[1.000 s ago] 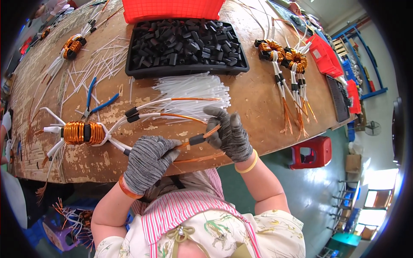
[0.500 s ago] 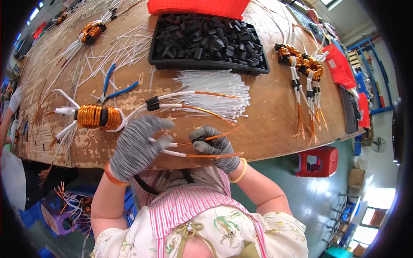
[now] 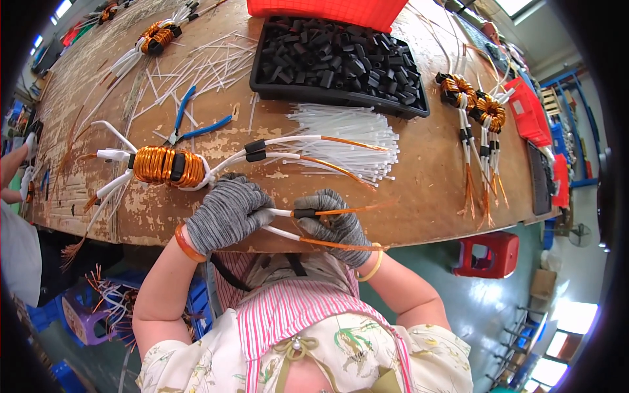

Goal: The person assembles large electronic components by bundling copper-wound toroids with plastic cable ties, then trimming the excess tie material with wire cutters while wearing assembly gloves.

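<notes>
A copper-wound coil (image 3: 169, 166) with white-sleeved leads lies on the table at left. Two of its leads stretch right with black sleeves (image 3: 255, 150) on them and bare copper ends. My left hand (image 3: 229, 213), in a grey knit glove, is closed on the nearer white-sleeved leads (image 3: 280, 231) beside the coil. With gloved thumb and finger, my right hand (image 3: 337, 226) pinches a black sleeve (image 3: 304, 213) threaded on one of these leads, where white covering meets copper. The other lead's copper end (image 3: 341, 245) passes across my right hand.
Beyond my hands lie white cable ties (image 3: 347, 141) and a black tray (image 3: 341, 98) of black sleeves, with a red bin (image 3: 327, 10) behind. Blue-handled pliers (image 3: 190, 124) rest near the coil. More coils (image 3: 475, 101) lie at right. A co-worker's arm (image 3: 16, 164) shows at far left.
The black sleeve has moved from the copper onto the edge of the white covering. My left hand has closed on the leads near it. The whole view has shifted slightly.
</notes>
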The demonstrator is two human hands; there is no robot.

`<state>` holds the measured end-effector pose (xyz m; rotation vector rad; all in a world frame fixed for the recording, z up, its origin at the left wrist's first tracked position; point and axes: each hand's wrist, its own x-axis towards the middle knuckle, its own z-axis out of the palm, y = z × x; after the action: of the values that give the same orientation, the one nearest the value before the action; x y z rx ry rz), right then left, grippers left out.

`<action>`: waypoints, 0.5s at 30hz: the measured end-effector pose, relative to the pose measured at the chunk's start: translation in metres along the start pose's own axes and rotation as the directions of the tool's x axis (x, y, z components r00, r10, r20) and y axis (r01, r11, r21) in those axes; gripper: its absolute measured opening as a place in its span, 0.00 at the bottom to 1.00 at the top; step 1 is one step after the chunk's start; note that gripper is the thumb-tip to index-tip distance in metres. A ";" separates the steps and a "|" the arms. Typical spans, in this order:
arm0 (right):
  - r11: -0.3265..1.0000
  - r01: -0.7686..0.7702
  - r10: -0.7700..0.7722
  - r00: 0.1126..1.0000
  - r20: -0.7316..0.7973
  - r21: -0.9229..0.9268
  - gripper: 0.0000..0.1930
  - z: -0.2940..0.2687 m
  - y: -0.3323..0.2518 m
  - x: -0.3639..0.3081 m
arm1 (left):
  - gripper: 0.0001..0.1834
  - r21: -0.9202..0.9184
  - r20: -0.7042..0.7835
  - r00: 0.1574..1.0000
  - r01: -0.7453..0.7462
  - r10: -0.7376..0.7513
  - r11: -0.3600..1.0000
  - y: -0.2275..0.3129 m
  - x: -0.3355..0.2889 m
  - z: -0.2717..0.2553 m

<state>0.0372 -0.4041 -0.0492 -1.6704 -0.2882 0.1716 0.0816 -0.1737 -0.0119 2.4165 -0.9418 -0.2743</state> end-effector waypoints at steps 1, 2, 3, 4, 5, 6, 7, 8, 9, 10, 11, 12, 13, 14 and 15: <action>0.993 0.113 -0.113 0.994 0.000 -0.025 0.14 0.001 0.003 0.001 | 0.10 -0.014 -0.049 0.999 -0.010 0.010 1.000 0.000 0.000 0.001; 0.973 0.225 -0.226 0.974 0.002 -0.049 0.15 0.002 0.004 0.003 | 0.10 -0.013 -0.052 0.999 -0.008 0.008 1.000 0.000 0.000 0.001; 0.973 0.228 -0.228 0.974 0.006 -0.048 0.15 0.002 0.003 0.006 | 0.10 -0.007 -0.063 0.998 -0.024 0.023 1.000 0.000 0.000 0.002; 0.944 0.304 -0.297 0.952 0.074 -0.125 0.16 0.002 0.002 0.009 | 0.10 -0.002 -0.073 0.997 -0.040 0.040 0.999 0.000 -0.001 0.002; 0.903 0.382 -0.358 0.922 0.148 -0.195 0.17 0.003 0.001 0.011 | 0.10 -0.002 -0.075 0.996 -0.038 0.038 0.999 0.000 -0.002 0.004; 0.903 0.384 -0.359 0.921 0.151 -0.195 0.17 0.006 0.004 0.012 | 0.10 0.020 -0.070 0.996 -0.045 0.046 0.999 -0.001 -0.003 0.006; 0.939 0.322 -0.303 0.941 0.154 -0.119 0.17 0.013 0.010 0.017 | 0.10 0.043 -0.063 0.997 -0.050 0.052 0.998 -0.003 -0.003 0.006; 0.966 0.256 -0.246 0.956 0.162 -0.043 0.17 0.019 0.014 0.021 | 0.10 0.047 -0.063 0.997 -0.045 0.047 0.998 -0.004 -0.004 0.005; 0.966 0.258 -0.248 0.954 0.165 -0.037 0.17 0.023 0.014 0.020 | 0.11 0.015 -0.044 0.998 -0.048 0.048 0.999 -0.005 -0.006 0.004; 0.985 0.044 -0.067 0.988 0.138 0.166 0.14 0.027 0.004 0.017 | 0.12 -0.020 -0.028 0.998 -0.053 0.052 0.998 -0.002 -0.006 0.000; 0.917 -0.168 0.120 0.981 0.151 0.362 0.12 0.031 -0.001 0.014 | 0.12 -0.019 -0.029 0.998 -0.048 0.048 0.999 0.002 -0.009 -0.005; 0.916 -0.171 0.120 0.980 0.157 0.364 0.12 0.033 0.001 0.010 | 0.14 0.035 -0.145 0.987 -0.064 0.069 0.997 0.009 -0.014 -0.013; 0.884 -0.203 0.151 0.976 0.154 0.421 0.11 0.032 0.006 0.005 | 0.16 0.088 -0.257 0.961 -0.081 0.101 0.993 0.016 -0.016 -0.025; 0.846 -0.235 0.182 0.971 0.155 0.478 0.09 0.029 0.011 0.003 | 0.19 0.171 -0.337 0.939 -0.011 0.068 0.985 0.018 -0.021 -0.037; 0.878 -0.242 0.182 0.967 0.179 0.412 0.09 0.025 0.015 0.002 | 0.21 0.245 -0.416 0.908 0.066 0.043 0.967 0.017 -0.026 -0.046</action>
<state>0.0337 -0.3809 -0.0671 -1.2451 -0.1511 0.4826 0.0696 -0.1480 0.0358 2.5596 -0.8000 0.3771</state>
